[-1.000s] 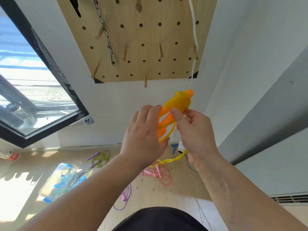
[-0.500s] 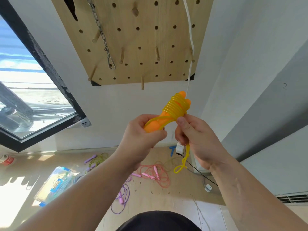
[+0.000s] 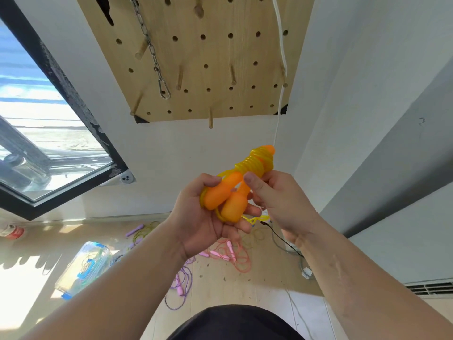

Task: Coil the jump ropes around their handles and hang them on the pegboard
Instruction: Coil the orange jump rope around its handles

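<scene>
The pegboard [image 3: 196, 57] hangs on the wall above, several wooden pegs free. Below it, the left hand [image 3: 208, 217] closes around the 2 orange handles [image 3: 225, 195], held side by side. Yellow rope [image 3: 255, 163] is coiled tightly round their upper ends, where the right hand [image 3: 277, 202] pinches it. The winding step looks nearly finished; next comes securing the loose tail [image 3: 257, 219], then hanging.

I'm looking at a room in a home, going by the wooden pegboard [image 3: 208, 57] on a white wall, a black-framed window [image 3: 61, 119] and a tiled floor [image 3: 245, 278] strewn with jump ropes [image 3: 230, 253].
</scene>
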